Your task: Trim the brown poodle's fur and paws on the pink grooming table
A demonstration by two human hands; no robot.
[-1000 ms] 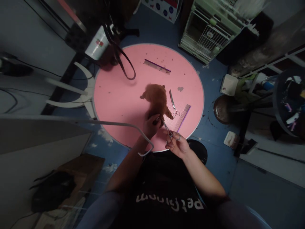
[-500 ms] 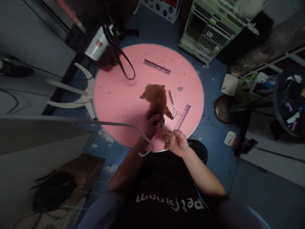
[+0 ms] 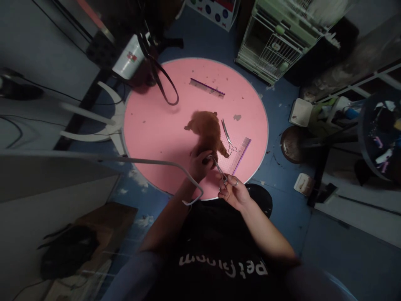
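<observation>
A small reddish-brown dog (image 3: 206,127) stands on the round pink table (image 3: 150,125), its head end towards me. My left hand (image 3: 201,165) is closed around the dog's head or muzzle; the exact part is hidden by the fingers and shadow. In my right hand (image 3: 233,192) is a pair of scissors (image 3: 221,170), thumb and fingers at its rings, its blades pointing up and left to the fur beside my left hand. On the table right of the dog lie a second pair of scissors (image 3: 227,136) and a purple-backed comb (image 3: 242,156).
Another purple comb (image 3: 206,88) and tufts of hair (image 3: 237,117) lie on the table. A black strap loop (image 3: 171,98) hangs over its left part. A bent grey metal arm (image 3: 156,161) crosses near my left forearm. A wire cage (image 3: 272,46) stands behind, a round dark tray (image 3: 380,133) at right.
The scissors in my right hand have closed, their rings drawing together. The right hand has shifted slightly towards me. My left hand and the dog are nearly unmoved.
</observation>
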